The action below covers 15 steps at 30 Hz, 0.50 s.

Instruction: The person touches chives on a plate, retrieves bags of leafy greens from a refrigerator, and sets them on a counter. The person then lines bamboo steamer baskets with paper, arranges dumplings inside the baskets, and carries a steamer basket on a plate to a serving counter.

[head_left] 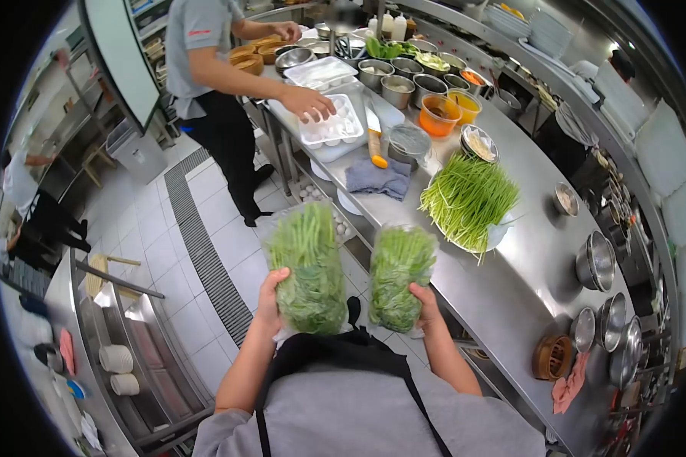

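Note:
My left hand [270,298] is wrapped round the side of a large clear bag of leafy greens [306,270], held upright in front of my apron. A smaller bag of greens [399,280] is in my right hand [425,306], whose fingers grip its right edge. The two bags hang apart, with floor showing between them. On the steel counter [522,255], just beyond the smaller bag, lie a folded blue-grey cloth [379,177] and a plate piled with long green stalks [470,199].
A co-worker [213,84] stands ahead on the left, one hand over a tray of white round items [331,122]. A knife [374,137], an orange tub [439,116] and several metal pots sit on the counter. Steel bowls [601,260] line its right side.

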Each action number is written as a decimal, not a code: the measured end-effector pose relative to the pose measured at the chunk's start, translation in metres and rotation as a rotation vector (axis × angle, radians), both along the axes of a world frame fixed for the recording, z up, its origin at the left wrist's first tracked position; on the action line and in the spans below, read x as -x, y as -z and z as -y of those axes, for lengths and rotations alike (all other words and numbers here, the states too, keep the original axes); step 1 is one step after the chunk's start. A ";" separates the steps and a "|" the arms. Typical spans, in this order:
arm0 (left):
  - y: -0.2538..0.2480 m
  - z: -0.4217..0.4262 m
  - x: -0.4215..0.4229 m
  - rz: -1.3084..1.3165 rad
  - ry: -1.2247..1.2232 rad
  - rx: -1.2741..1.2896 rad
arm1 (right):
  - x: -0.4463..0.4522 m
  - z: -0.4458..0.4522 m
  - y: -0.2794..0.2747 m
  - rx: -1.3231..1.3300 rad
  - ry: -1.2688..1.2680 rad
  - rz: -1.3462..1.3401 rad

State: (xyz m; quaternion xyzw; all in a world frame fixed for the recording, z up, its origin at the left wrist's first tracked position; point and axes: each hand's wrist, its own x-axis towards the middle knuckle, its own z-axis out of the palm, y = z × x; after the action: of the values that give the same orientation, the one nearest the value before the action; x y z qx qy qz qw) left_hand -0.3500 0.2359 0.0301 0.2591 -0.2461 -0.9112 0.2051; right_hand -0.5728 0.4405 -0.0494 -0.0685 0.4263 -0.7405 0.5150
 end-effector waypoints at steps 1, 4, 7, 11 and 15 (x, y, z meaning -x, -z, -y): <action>0.004 0.011 0.008 -0.045 -0.019 0.018 | 0.013 0.000 0.000 0.042 0.029 -0.049; 0.020 0.044 0.030 -0.037 -0.005 0.112 | 0.039 0.015 -0.024 0.091 0.100 -0.152; 0.019 0.064 0.062 -0.159 0.086 0.119 | 0.064 0.045 -0.021 0.103 0.111 -0.415; 0.043 0.081 0.109 -0.259 0.170 0.080 | 0.070 0.086 -0.036 0.067 0.163 -0.465; 0.057 0.096 0.144 -0.385 0.261 -0.037 | 0.089 0.106 -0.041 0.158 0.076 -0.500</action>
State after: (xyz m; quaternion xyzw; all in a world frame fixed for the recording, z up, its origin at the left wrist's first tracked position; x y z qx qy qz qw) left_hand -0.4935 0.1397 -0.0266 0.0501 -0.2169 -0.9670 0.1239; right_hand -0.6617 0.3347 -0.0087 -0.2733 0.4837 -0.7503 0.3583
